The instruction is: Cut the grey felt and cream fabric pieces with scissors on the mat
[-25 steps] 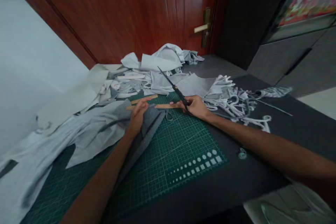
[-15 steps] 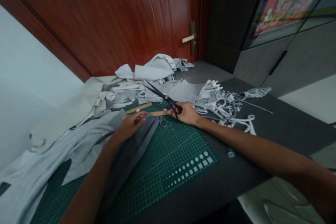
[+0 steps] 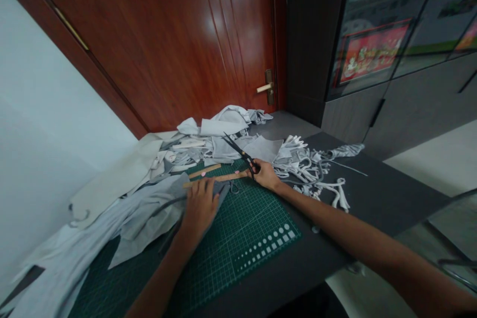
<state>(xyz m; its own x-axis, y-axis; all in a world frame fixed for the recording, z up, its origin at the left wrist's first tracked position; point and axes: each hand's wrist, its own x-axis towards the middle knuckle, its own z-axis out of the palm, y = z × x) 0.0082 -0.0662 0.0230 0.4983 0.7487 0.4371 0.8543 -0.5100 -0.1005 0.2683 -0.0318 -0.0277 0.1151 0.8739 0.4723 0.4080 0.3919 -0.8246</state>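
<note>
Black scissors [image 3: 243, 155] sit gripped in the right hand [image 3: 265, 176] at the far edge of the green cutting mat [image 3: 238, 253], their dark blades pointing up and away from the mat; a wooden ruler [image 3: 219, 177] lies across the mat's far part, slightly slanted, its right end just beside that hand; the left hand [image 3: 199, 210] rests flat with spread fingers on the ruler's left part; beneath that hand, creased grey fabric [image 3: 154, 218] spreads loosely over the mat's left part.
</note>
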